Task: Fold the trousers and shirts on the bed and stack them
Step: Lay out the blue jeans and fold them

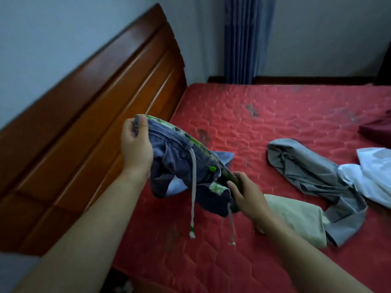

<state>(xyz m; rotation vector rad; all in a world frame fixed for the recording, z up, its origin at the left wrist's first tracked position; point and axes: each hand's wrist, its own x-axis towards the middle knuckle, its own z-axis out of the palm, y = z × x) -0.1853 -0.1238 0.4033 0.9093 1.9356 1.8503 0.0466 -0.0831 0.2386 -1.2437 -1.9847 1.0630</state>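
Aloft, both hands stretch crumpled denim trousers (179,166) over quilted mattress (275,115).

Two hands (135,144) (247,195), five garments (177,163) (313,172) (296,216) (372,172) (376,130), one bed (254,123)

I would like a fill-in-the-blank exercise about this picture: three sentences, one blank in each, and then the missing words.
1. The left hand and the right hand hold the blue denim trousers in the air, each gripping one end of the ____.
2. The colour of the button on the trousers is ____.
3. The colour of the quilted mattress below them is ____.

Missing words: waistband; green; red
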